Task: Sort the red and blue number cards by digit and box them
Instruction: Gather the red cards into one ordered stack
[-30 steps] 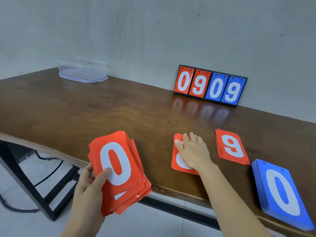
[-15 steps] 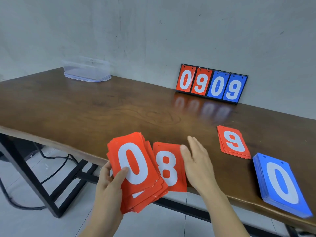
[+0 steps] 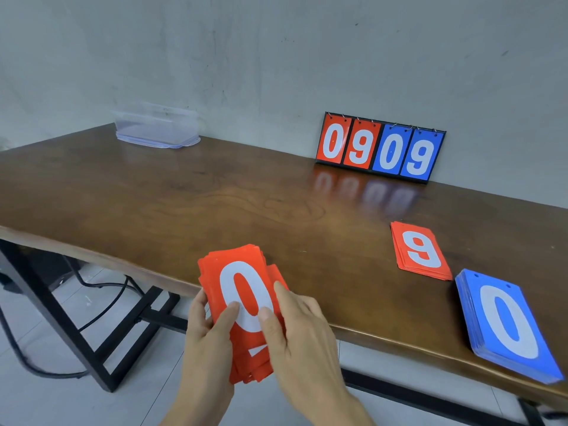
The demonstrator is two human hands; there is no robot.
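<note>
My left hand [image 3: 206, 336] grips a thick stack of red cards [image 3: 242, 290] with a white 0 on top, held over the table's near edge. My right hand [image 3: 299, 330] holds the same stack from the right, thumb pressed on the top card. A red card edge peeks out behind the stack on its right side. A small pile of red 9 cards [image 3: 421, 250] lies on the wooden table [image 3: 153, 198]. A thick stack of blue cards [image 3: 507, 324] topped by a 0 lies near the right front edge.
A flip scoreboard [image 3: 379, 147] reading 0909, two red and two blue panels, leans against the wall at the back. A clear plastic box [image 3: 156, 126] stands at the far left of the table. Black table legs and a cable show below.
My right hand lifted the red 8 cards off the table and brought them to the stack in my left hand; both hands now hold that stack. The view shifted left.
</note>
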